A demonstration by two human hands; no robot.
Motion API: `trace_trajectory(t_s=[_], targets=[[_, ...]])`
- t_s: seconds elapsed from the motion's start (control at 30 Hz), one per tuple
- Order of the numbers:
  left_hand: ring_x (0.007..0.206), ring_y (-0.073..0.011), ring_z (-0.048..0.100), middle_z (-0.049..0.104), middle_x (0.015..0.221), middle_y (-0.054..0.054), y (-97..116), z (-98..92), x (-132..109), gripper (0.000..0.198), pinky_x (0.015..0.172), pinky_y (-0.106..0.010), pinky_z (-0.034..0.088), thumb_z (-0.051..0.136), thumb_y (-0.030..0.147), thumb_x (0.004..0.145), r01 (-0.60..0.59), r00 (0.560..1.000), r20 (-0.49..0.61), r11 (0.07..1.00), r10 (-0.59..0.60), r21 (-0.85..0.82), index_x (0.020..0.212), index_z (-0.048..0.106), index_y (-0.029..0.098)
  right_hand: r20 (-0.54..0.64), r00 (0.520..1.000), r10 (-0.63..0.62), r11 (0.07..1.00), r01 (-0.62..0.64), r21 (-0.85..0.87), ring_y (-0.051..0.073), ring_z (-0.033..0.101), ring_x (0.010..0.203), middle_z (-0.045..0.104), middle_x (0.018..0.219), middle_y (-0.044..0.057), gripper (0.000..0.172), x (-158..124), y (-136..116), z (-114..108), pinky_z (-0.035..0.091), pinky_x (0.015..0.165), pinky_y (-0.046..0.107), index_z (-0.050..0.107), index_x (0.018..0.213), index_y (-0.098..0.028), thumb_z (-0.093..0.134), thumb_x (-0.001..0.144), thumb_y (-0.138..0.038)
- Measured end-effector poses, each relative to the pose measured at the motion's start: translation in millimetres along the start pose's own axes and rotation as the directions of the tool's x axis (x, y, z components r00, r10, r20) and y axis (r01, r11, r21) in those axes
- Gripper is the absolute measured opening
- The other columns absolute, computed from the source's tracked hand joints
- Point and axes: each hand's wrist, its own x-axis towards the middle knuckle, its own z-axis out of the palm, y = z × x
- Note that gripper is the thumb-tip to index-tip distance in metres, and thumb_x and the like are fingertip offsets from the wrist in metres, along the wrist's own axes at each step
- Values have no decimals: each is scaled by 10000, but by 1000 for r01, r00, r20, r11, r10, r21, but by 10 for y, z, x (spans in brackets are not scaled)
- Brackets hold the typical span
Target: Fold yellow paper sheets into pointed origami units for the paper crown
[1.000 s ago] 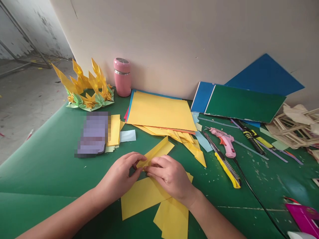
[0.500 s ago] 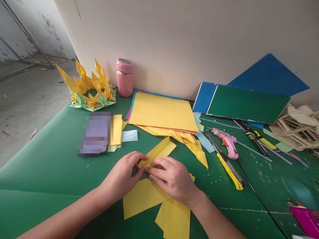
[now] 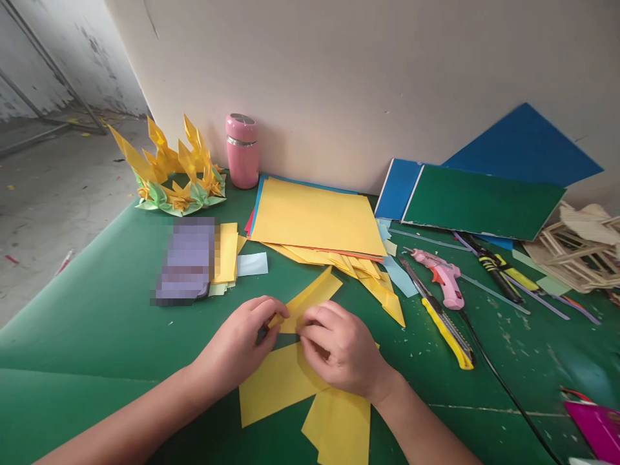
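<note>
A creased strip of yellow paper (image 3: 310,294) slants across the table between my hands, its far end folded up along one edge. My left hand (image 3: 249,332) pinches the near left corner of this paper. Curled fingers of my right hand (image 3: 334,345) close on its near right edge; the fingertips partly cover the paper there. Beneath the hands lies a flat yellow sheet (image 3: 271,391), partly under my right hand. Closer to me, more yellow paper pieces (image 3: 343,426) overlap one another.
Behind are a stack of coloured paper (image 3: 314,216) and folded yellow pieces (image 3: 387,297). A paper crown (image 3: 179,187), pink flask (image 3: 243,155) and blurred phone (image 3: 186,261) stand left. Right lie a utility knife (image 3: 445,329), pink glue gun (image 3: 443,278) with cord, and a wooden model (image 3: 581,248).
My right hand has shifted slightly right along the near edge of the yellow paper, widening the gap between my fingertips. My left hand stays nearly in place.
</note>
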Motion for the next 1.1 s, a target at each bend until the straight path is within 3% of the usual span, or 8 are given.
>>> trace_trajectory(t_s=[0.07, 0.17, 0.23, 0.37, 0.5, 0.67, 0.83, 1.1], targets=[[754, -141, 620, 657, 834, -15, -24, 3, -9, 174, 664, -233, 515, 424, 123, 848, -23, 1000, 5, 1000, 23, -3, 908, 566, 205, -113, 994, 9, 998, -15, -55, 183, 543, 736, 654, 811, 71, 231, 10, 17, -11, 458, 639, 304, 669, 769, -179, 468, 868, -121], [813, -144, 629, 673, 868, -20, -57, 3, -4, 198, 719, -247, 523, 424, 110, 868, -99, 995, 8, 995, 99, -6, 957, 573, 205, -211, 977, 12, 986, -46, -158, 223, 577, 941, 683, 1028, 81, 196, 30, 54, -13, 451, 810, 378, 669, 995, -198, 507, 894, -153], [849, -150, 625, 671, 901, -34, -67, -8, 10, 215, 749, -262, 525, 411, 92, 881, -161, 987, -13, 986, 161, 31, 960, 580, 198, -194, 981, 24, 984, -58, -169, 226, 587, 959, 697, 1033, 73, 203, 34, 81, -2, 439, 827, 387, 651, 1070, -199, 526, 910, -187], [869, -177, 600, 636, 983, -79, -51, -66, 21, 271, 765, -313, 525, 390, 72, 896, -267, 950, -93, 930, 298, 251, 893, 634, 191, -142, 984, 110, 988, -124, -90, 181, 601, 708, 713, 769, 33, 157, 0, 110, 26, 438, 656, 325, 692, 925, -192, 535, 913, -188], [825, -177, 607, 662, 931, -78, -21, -120, 1, 365, 753, -300, 537, 346, 4, 857, -379, 917, 4, 865, 400, 331, 932, 663, 168, -80, 960, 269, 963, -266, 42, 178, 641, 728, 721, 801, 35, 184, -29, 94, 10, 484, 654, 287, 698, 930, -203, 521, 895, -171], [879, -192, 626, 691, 977, -66, -23, -112, 2, 430, 786, -300, 548, 347, -38, 785, -375, 927, 161, 869, 340, 324, 983, 669, 166, 84, 887, 453, 878, -461, 130, 149, 629, 631, 716, 799, 11, 172, -6, 76, -86, 474, 544, 239, 702, 865, -239, 545, 832, -176], [955, -207, 612, 670, 1072, -82, -37, -119, 15, 442, 822, -319, 549, 342, -34, 791, -372, 927, 179, 861, 328, 346, 993, 676, 176, 205, 823, 530, 816, -560, 141, 126, 543, 526, 649, 649, -10, 160, 74, 100, -157, 424, 476, 226, 703, 914, -228, 587, 806, -249], [974, -204, 615, 686, 1077, -78, -13, -142, 28, 412, 858, -335, 548, 361, 3, 828, -357, 932, 192, 870, 307, 340, 1014, 680, 185, 150, 863, 483, 809, -505, 300, 104, 502, 563, 627, 738, 8, 143, 249, 197, 23, 428, 508, 209, 708, 910, -207, 603, 814, -223]])
